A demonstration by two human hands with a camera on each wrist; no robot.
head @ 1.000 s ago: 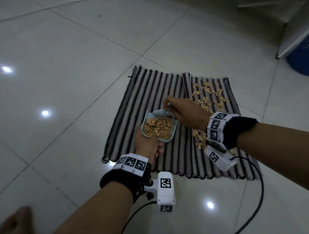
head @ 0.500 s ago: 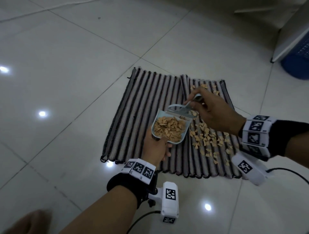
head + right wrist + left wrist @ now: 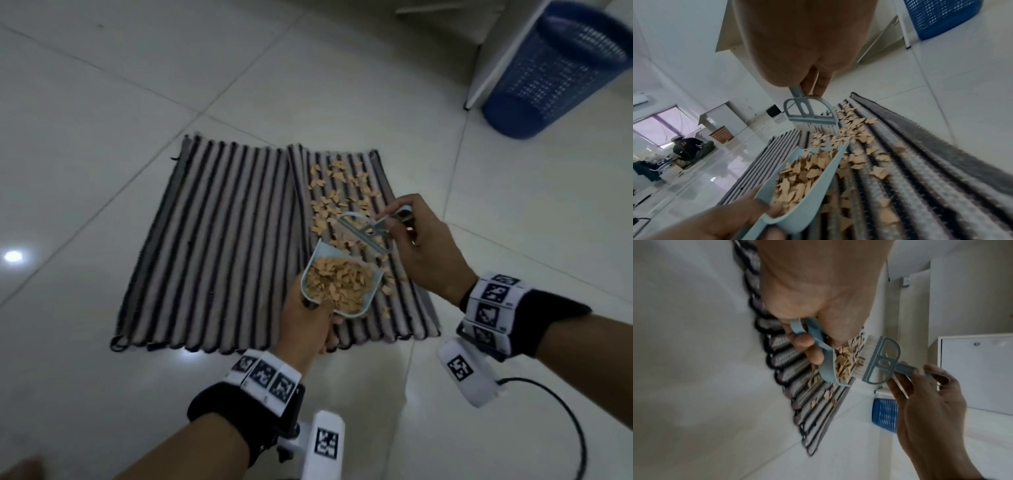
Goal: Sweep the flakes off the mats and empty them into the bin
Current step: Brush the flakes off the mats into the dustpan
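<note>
Two striped mats lie side by side on the tiled floor; the left mat (image 3: 219, 240) is bare, the right mat (image 3: 404, 308) carries scattered tan flakes (image 3: 337, 192). My left hand (image 3: 308, 325) grips the handle of a pale blue dustpan (image 3: 342, 284) heaped with flakes, held over the right mat's near half. My right hand (image 3: 421, 246) pinches the handle of a small blue brush (image 3: 363, 233); its white bristles (image 3: 862, 356) stand at the pan's open lip, among flakes (image 3: 838, 138). A blue mesh bin (image 3: 555, 68) stands at the far right.
A white panel (image 3: 507, 51) leans beside the bin. Glossy floor tiles surround the mats. A black cable (image 3: 561, 411) trails from my right wrist. In the right wrist view, a person (image 3: 686, 146) sits far across the room by a window.
Both hands shifted right, from the mats' seam onto the flake-covered right mat. The brush left the pan's mouth and now stands beyond its lip. My head turned, bringing the bin into view.
</note>
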